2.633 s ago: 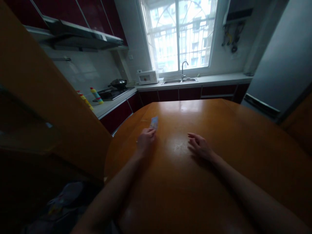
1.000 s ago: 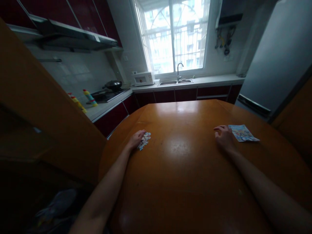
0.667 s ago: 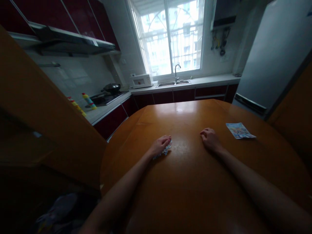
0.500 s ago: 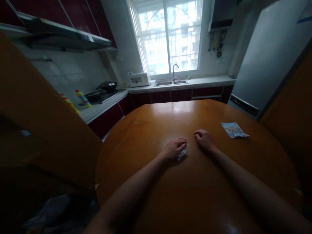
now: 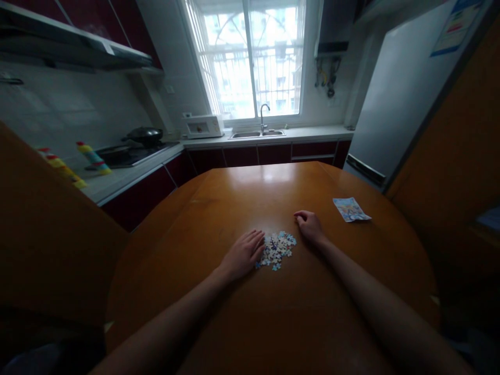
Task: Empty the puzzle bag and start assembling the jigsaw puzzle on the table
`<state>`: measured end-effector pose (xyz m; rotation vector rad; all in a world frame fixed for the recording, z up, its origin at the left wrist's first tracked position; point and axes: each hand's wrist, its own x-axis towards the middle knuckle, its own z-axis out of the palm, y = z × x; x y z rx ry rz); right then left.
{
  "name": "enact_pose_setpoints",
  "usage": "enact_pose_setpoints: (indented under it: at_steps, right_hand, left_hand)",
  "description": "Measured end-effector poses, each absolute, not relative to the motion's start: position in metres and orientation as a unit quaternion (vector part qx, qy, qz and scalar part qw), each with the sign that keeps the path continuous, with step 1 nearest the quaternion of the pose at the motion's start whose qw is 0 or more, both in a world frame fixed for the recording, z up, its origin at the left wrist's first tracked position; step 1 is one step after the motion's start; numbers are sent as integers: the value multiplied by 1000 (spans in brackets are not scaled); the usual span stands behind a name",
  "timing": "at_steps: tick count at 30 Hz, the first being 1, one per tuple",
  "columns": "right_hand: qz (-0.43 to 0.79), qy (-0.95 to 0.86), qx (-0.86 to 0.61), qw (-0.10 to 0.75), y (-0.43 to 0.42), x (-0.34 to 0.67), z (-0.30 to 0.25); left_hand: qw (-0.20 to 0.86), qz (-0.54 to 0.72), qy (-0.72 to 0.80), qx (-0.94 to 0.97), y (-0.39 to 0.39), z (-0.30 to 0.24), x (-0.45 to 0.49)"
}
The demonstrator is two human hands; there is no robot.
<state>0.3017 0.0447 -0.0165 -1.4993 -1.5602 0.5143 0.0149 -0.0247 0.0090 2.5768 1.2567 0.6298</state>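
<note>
A heap of small jigsaw puzzle pieces [image 5: 276, 249], white, pale blue and some dark, lies on the brown wooden table [image 5: 269, 302]. My left hand [image 5: 242, 254] rests flat at the heap's left edge, fingers stretched out and fingertips against the pieces; it grips nothing. To the right of the heap, apart from it, my right hand [image 5: 309, 226] lies on the tabletop with its fingers curled in. I see nothing held in it, though its palm side is hidden. Farther right is a creased picture sheet [image 5: 351, 209] in blue and orange tones.
Beyond the table, a counter carries a sink [image 5: 258, 134], a white microwave [image 5: 203, 126] and a wok [image 5: 144, 135] by the stove. Yellow bottles [image 5: 94, 158] stand at left. A fridge [image 5: 394, 99] rises at right, with wooden panels at both sides.
My left hand has slid left off the puzzle pieces, uncovering the heap it mostly hid. My right hand stays curled on the table. The camera view has turned slightly right.
</note>
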Motion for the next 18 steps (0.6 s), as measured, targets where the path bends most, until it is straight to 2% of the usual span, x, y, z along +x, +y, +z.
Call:
enact_pose_setpoints:
  at_steps: [6, 12, 18]
  right_hand:
    - [205, -632, -609, 434, 44, 299, -14]
    - [213, -637, -600, 435, 34, 286, -15]
    - [245, -648, -571, 439, 27, 276, -14]
  left_hand:
    - [88, 110, 419, 897, -34, 6, 26]
    - [112, 97, 382, 912, -11, 10, 62]
    - [131, 147, 358, 913, 2, 13, 78]
